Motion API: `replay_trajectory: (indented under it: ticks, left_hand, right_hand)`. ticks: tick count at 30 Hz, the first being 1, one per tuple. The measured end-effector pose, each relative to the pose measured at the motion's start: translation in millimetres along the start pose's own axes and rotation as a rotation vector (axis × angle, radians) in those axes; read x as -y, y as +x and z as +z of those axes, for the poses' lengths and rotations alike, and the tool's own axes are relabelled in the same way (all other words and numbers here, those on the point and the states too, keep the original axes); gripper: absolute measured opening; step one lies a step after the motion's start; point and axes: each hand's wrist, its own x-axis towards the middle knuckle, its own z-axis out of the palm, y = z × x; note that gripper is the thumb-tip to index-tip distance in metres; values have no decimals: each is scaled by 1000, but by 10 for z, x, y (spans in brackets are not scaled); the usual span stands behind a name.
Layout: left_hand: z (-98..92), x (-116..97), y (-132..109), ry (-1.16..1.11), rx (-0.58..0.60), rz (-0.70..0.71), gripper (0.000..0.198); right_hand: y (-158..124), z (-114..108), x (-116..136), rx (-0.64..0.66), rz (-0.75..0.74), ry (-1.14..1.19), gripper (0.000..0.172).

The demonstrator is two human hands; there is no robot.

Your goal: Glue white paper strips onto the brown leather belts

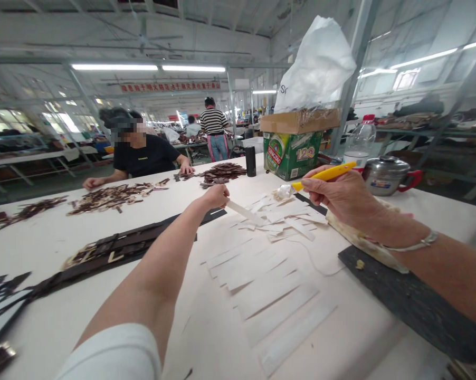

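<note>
My left hand reaches across the white table and pinches the end of a narrow white strip. Many similar strips lie overlapped in slanted rows beneath and in front of it. My right hand grips a yellow-handled tool, whose tip is smeared with a white paste-like substance. That tip hangs just above the pile of strips. A crumpled cream cloth lies under my right wrist, which wears a thin silver bracelet.
A dark board lies at the right table edge. Long dark leather strips lie left. A co-worker sorts brown pieces opposite. Behind stand a Tsingtao carton, steel pot, bottle and black cylinder.
</note>
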Motion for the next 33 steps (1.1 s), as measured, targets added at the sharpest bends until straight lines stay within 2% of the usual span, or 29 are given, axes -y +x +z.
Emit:
replay_trajectory:
  ticks: [2,4,7,10,14,19,22,27,33]
  left_hand:
    - [-75,169,-236,-42,-24,-86,35]
    - [-26,350,-512,-82,-45,-171,35]
    - [237,585,-913,-132,-77,-272,35]
    - [553,734,-1187,-164,-118,-316,34]
    - [780,818,-1313,-176,-206,-265,30]
    - [798,872,-1430,-115,-358,-152,21]
    - [809,947,-1620,-48,-423,-104,30]
    - [877,1070,-1889,67,-357,-18,41]
    - [895,1061,-1918,178,-310,36,33]
  right_hand:
    - [-27,49,53,0,2,39,35]
    - [-44,122,70,-2,21,74,33]
    - [-53,278,3,26,47,87,35]
    - [-62,490,-133,96,80,98,41]
    - [-67,809,-301,152,141,89,45]
    - [-12,1190,-485,227,176,40,44]
    - [23,1425,-635,297,188,28,42]
    - [17,1808,-883,435,218,19,34]
    - [-3,2085,-1078,595,226,-37,24]
